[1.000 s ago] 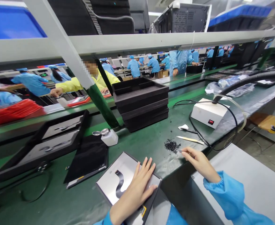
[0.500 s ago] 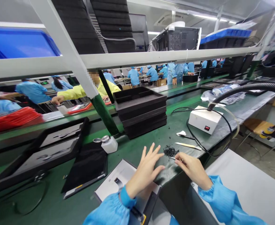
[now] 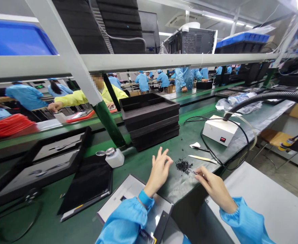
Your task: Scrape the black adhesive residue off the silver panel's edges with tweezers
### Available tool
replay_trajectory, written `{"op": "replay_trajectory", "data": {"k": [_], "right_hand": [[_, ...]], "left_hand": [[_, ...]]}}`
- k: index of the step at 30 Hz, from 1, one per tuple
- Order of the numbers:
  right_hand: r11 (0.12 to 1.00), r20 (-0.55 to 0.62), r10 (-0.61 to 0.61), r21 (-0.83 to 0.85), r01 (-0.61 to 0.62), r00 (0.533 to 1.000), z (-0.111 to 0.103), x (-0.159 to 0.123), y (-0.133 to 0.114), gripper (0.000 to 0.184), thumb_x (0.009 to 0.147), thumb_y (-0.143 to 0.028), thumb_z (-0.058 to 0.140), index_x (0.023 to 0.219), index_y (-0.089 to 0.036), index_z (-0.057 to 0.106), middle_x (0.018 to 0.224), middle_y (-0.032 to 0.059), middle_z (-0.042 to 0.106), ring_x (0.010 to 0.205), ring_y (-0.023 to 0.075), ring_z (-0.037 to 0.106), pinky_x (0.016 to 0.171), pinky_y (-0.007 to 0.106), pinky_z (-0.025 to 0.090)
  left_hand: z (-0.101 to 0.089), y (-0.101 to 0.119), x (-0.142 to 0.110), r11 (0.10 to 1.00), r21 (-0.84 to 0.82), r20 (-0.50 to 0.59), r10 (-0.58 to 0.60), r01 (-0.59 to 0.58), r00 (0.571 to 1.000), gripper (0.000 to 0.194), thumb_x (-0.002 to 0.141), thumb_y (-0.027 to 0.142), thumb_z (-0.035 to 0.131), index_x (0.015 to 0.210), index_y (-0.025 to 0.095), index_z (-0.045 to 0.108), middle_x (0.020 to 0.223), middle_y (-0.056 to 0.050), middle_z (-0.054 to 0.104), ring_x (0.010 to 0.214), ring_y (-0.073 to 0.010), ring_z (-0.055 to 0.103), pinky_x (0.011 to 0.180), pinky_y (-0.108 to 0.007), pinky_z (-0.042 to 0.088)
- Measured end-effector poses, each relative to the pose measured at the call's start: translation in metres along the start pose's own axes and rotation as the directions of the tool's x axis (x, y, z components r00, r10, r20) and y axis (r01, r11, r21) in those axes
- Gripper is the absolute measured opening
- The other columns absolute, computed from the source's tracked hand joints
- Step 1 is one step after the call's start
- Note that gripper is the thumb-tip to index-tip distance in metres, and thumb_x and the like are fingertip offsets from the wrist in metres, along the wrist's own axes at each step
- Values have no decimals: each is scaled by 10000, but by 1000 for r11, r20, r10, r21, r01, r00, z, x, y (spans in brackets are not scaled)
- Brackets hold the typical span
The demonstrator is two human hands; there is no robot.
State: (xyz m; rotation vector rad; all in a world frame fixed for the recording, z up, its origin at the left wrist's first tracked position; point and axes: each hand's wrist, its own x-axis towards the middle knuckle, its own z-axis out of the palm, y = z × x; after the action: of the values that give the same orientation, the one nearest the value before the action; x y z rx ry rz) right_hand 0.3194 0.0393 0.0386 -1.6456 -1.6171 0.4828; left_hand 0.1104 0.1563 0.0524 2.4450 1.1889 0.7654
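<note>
My right hand is closed around a pair of metal tweezers, whose tips reach into a pile of small black bits on the bench. Left of the pile, my left hand is raised with several fingers apart, its thumb and index finger close together; I make out nothing in it. Below my left forearm lies a flat, light-coloured panel with a dark edge, partly hidden by the blue sleeve. A black flat screen panel rests farther left.
A white dispenser bottle stands behind the panels. Black trays are stacked at the back. To the right are a white box with a red switch, a yellowish stick and a black hose. A person in yellow works across the line.
My left hand has turned and drawn its spread fingers closer together. The tweezers have shifted slightly right, their tips now at the pile's right side. The view has moved a little.
</note>
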Motion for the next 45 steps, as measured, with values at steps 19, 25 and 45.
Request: {"op": "replay_trajectory", "data": {"k": [19,25,45], "right_hand": [[952,113,139,258,-164,984,33,-74,11,302,962,-485,450,1052,-242,603,740,-8,652,680,197,658,624,262,494],[955,172,39,283,-88,984,65,-98,-4,220,984,-397,484,929,-234,622,742,-5,683,643,166,663,616,208,511],[969,-112,-183,146,199,977,88,-101,-20,216,1026,-261,435,961,-203,633,782,41,663,604,152,671,594,205,539]], "left_hand": [[-27,23,-91,876,427,160,172,-225,972,346,931,344,626,1135,64,627,1235,-219,665,1311,-417,498,1111,-671,286],[17,11,-180,764,599,82,237,-238,968,573,972,307,494,1476,64,371,1516,-193,413,1392,-397,398,1110,-603,334],[15,19,-191,918,384,25,102,-104,994,753,881,-59,320,1576,158,128,1542,-135,392,1477,-304,240,1156,-603,256]]}}
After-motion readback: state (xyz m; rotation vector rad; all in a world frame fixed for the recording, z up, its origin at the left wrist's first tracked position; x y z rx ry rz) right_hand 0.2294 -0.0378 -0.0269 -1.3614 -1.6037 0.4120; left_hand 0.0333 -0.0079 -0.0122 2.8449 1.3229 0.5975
